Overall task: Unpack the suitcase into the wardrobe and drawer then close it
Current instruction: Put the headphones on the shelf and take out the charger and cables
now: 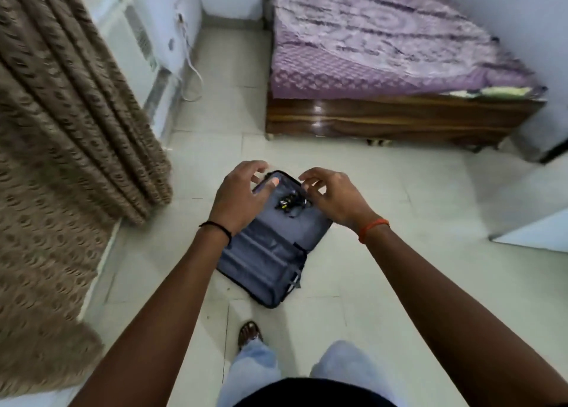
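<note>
A small dark suitcase lies open on the tiled floor in front of me, showing its blue-grey lining and straps. A small black tangle with yellow bits lies inside near the far end. My left hand hovers over the far left corner with fingers spread and loosely curved, holding nothing. My right hand hovers over the far right edge, fingers also loosely curved and empty. Both arms reach forward and down. No wardrobe or drawer is recognisable in view.
A brown patterned curtain hangs at the left. A wooden bed with a purple cover stands ahead on the right. A white appliance with a cord sits at the back left. A white panel edge juts in at right. My sandalled foot stands just behind the suitcase.
</note>
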